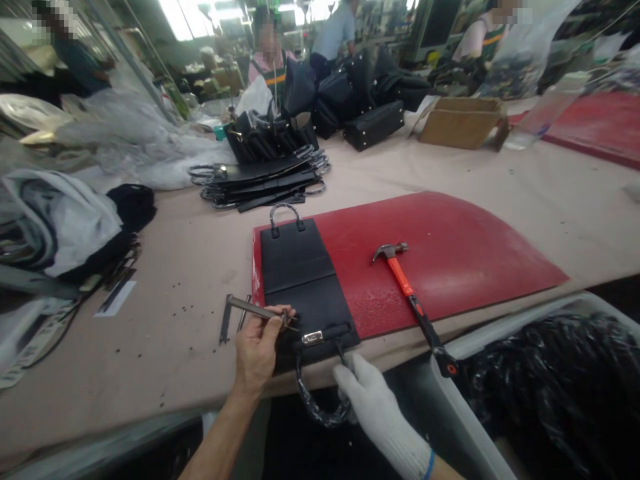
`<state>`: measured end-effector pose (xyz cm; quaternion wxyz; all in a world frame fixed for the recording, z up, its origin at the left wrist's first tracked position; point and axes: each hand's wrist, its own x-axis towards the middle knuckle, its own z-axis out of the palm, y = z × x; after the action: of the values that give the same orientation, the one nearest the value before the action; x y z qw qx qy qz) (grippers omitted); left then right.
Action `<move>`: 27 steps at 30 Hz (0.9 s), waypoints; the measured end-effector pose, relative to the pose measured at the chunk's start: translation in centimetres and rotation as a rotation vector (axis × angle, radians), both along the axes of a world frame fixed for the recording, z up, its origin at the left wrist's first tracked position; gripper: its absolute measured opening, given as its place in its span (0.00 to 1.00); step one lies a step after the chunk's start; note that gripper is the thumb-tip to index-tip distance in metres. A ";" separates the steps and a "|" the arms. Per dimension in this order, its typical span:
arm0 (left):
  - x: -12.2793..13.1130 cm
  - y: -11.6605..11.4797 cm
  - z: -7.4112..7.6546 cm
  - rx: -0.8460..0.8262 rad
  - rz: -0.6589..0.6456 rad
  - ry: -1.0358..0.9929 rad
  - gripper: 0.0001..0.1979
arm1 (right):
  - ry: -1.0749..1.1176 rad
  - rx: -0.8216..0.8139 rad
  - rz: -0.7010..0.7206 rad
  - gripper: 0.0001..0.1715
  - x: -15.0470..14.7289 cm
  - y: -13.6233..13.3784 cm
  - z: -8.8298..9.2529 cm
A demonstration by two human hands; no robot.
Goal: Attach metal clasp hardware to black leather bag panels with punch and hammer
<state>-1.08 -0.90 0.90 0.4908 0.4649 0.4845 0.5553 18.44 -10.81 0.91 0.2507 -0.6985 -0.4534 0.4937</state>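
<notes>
Panel (300,260): black and smooth, lying flat across the left end of a red board (440,240), a crease running over its middle and its near end by the edge of the table (190,260).
Upper handle (286,208): a loop in clear wrapping (the lower handle (320,417) is wrapped too), standing out from the panel's far end.
Clasp (313,337): a shiny metal piece on a dark strap at the panel's near end.
Left hand (257,347): bare, thumb and fingers pinching a metal tool (257,309) over the panel's left edge, near the clasp; whether the tool's tip touches the panel, I cannot tell.
Right hand (373,393): in a white knitted glove with a blue cuff edge, fingers closed around the right side of the lower handle, which hangs past the table edge (how firm the hold is, I cannot tell).
Hammer (413,303): claw head resting on the board, orange and black shaft slanting toward the person, its end out by the rim of the bin.
Bin (440,383): pale-walled, at the near right, holding dark pieces (555,380) in shiny wrapping.
Stack (265,181): black pieces with wrapped handles, lying just beyond the panel.
Bags (345,90): black, heaped farther back, left of a cardboard box (457,123).
</notes>
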 end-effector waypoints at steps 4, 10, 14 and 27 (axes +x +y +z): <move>2.2 0.0 1.0 0.065 -0.121 0.150 0.10 | 0.524 -0.138 -0.010 0.20 -2.3 -1.0 -1.7; 3.4 0.3 0.7 -0.016 -0.203 0.242 0.10 | 0.844 0.022 -0.315 0.26 -1.4 -0.3 -1.1; 3.1 -0.3 0.7 -0.105 -0.228 0.222 0.13 | 0.899 0.064 -0.331 0.24 -0.5 1.0 -0.1; 2.6 -2.2 3.0 0.068 -0.216 -0.022 0.13 | 0.838 0.223 -0.080 0.18 -0.3 2.1 0.6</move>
<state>1.56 -3.12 3.87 0.5371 0.5245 0.4070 0.5204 18.14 -8.68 1.46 0.5060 -0.4235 -0.3355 0.6723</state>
